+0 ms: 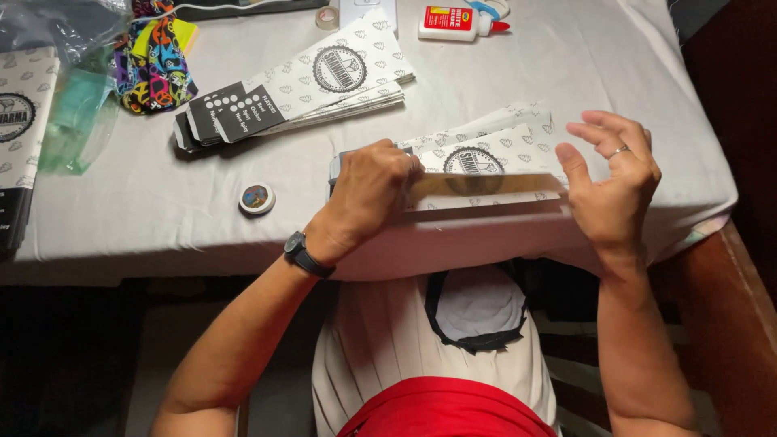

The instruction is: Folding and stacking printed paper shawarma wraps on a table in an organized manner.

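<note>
We press our left hand (368,190) closed on a flat, patterned paper sleeve (486,174) at the desk's (162,210) near edge; our right hand (611,182) hovers open at its 3 o'clock end. A matching stack (299,89) lies at 10 o'clock.

We note a matt white cloth, lightly creased, covering the table (566,73). The printed sleeves (486,166) under the left hand (368,190) are thin matt paper, as is the stack (291,93) behind. The glue bottle (453,23) is glossy plastic. The clear bag (69,48) looks shiny and crinkled. The small round tin (256,199) shows a glossy lid.
</note>
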